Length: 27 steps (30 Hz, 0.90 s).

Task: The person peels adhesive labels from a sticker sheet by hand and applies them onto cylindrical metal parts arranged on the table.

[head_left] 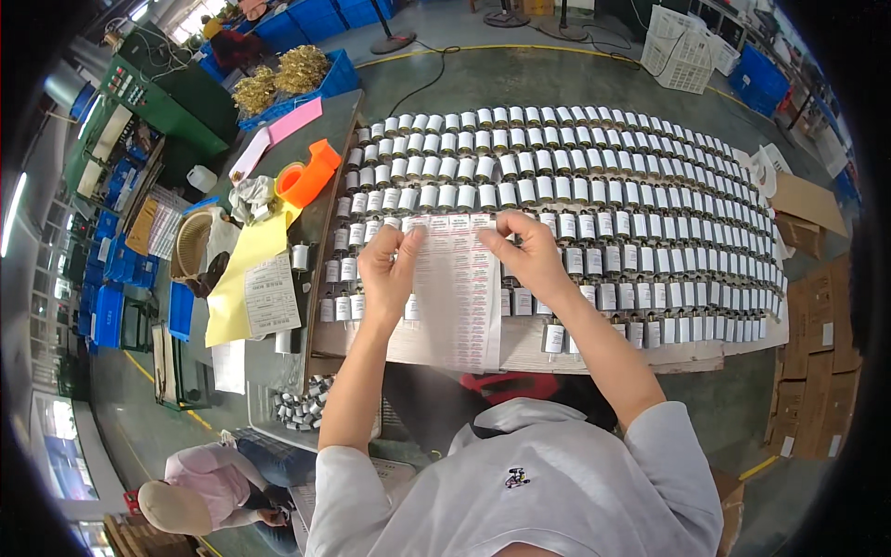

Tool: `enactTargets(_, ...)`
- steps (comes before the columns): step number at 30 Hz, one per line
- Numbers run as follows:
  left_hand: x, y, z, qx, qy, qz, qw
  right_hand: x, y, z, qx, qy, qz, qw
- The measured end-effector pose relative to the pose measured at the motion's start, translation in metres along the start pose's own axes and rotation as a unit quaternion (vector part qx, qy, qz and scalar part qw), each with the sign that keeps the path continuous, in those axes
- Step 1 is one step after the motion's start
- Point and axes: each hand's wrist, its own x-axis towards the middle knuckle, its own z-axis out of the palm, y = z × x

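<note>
A long sheet of small printed labels (455, 302) hangs between my two hands, in front of my chest and over the near part of the table. My left hand (385, 265) pinches its upper left edge between thumb and fingers. At the upper right edge, my right hand (536, 258) pinches it in the same way. Beyond and around the sheet stand many small dark cylinders with white wraps (594, 190), set out in long rows on the table. Part of the nearer rows is hidden behind the sheet and my hands.
On the left side table lie an orange tape dispenser (309, 174), a yellow sheet (246, 269) and a printed paper slip (271, 295). Below it is a bin of loose cylinders (302, 404). A person in pink (209, 487) sits lower left. Cardboard boxes (817, 362) are stacked at right.
</note>
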Motion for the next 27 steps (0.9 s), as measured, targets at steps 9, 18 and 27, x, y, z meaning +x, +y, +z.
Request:
enactTargets(9, 0.0, 0.021, 0.001, -0.262, -0.04, -0.116, 0.957, 0.003, 0.002, 0.001, 0.056, -0.003, 0.014, 0.998)
enactTargets(18, 0.005, 0.012, 0.0, -0.281, -0.117, -0.172, 0.937, 0.004, 0.009, 0.006, 0.055, -0.036, 0.056, 0.996)
enactTargets(27, 0.006, 0.015, 0.003, -0.232, -0.081, -0.166, 0.955, 0.014, 0.017, 0.008, 0.072, 0.022, -0.024, 0.997)
